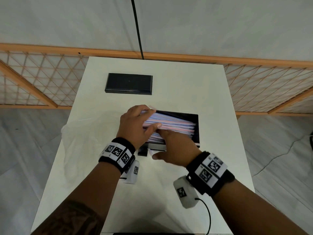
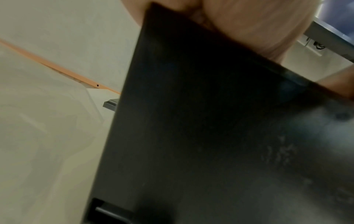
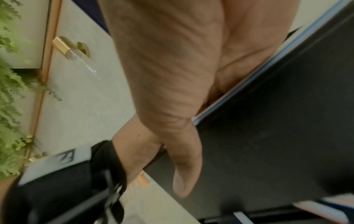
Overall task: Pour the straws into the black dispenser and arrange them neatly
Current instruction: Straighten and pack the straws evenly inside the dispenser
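The black dispenser [image 1: 196, 131] stands open-topped in the middle of the white table [image 1: 220, 167], filled with pink, blue and white straws [image 1: 176, 124] lying slanted. My left hand [image 1: 147, 119] grips the left ends of the straw bundle, fingers over the far side and thumb on top. My right hand [image 1: 162, 141] reaches over the front wall into the straws; its fingertips are hidden and its thumb [image 3: 184, 174] lies stretched along the black front wall [image 3: 277, 136]. A blue straw [image 3: 249, 78] lies along the rim. The left wrist view is mostly the dispenser's side [image 2: 210, 121].
The black lid [image 1: 128, 83] lies flat at the back of the table. A clear plastic bag [image 1: 76, 133] lies crumpled at the left edge. A straw end [image 1: 150, 151] pokes from the dispenser's front tray. An orange lattice fence [image 1: 42, 78] runs behind the table.
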